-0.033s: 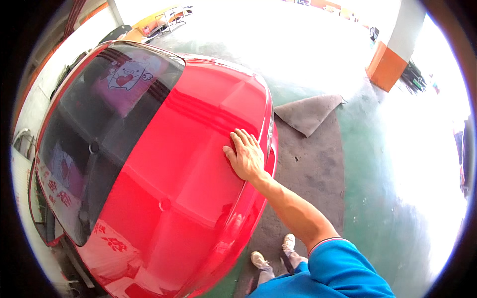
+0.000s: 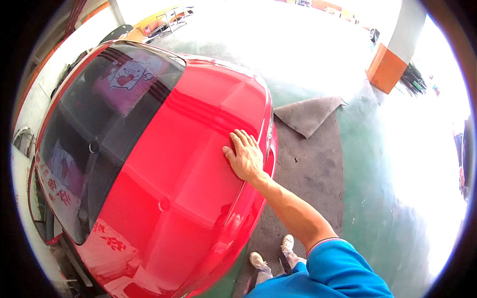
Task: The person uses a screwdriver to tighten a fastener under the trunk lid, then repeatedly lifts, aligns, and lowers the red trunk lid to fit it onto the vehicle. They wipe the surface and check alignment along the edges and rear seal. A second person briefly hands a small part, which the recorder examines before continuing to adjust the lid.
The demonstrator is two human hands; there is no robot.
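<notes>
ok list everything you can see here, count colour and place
car: one, red, fills the left and centre
rear window: one, dark glass, upper left of the car
cushions: two seen through the glass, pink with a cartoon pig, one at the top and one lower left
mat: one, grey, a corner folded, on the floor right of the car
floor: green, right side
pillar: one, orange base, upper right
shoes: two, white, bottom centre
sleeve: one, blue, bottom right
right hand: one, flat on the car, fingers spread
left hand: not in view

Car (image 2: 189,164) front — beyond lower edge
</notes>
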